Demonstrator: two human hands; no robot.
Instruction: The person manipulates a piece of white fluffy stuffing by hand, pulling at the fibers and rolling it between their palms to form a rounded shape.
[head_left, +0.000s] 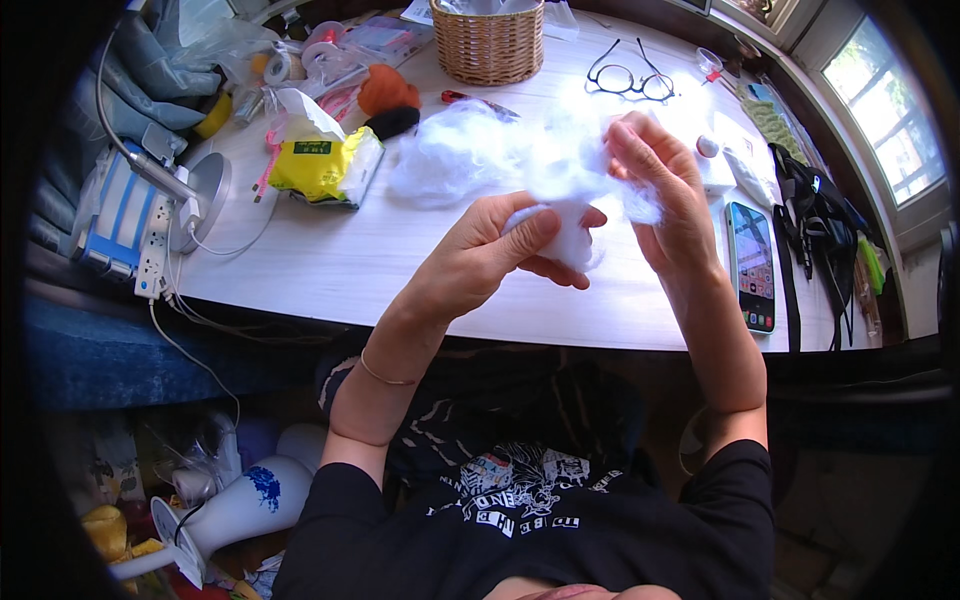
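My left hand holds a wad of white fluffy fiber between thumb and fingers, above the table's near part. My right hand, just to its right, pinches a wispy tuft of the same fiber. A looser mass of white fiber lies on the table beyond my left hand. More bright fiber shows between it and my right hand; whether the two join cannot be told. Behind the loose mass is a red-handled tool, partly covered.
On the white table stand a wicker basket, a yellow tissue pack and a lamp base. Orange and black fiber bundles lie at left. Eyeglasses, a smartphone and black straps are at right.
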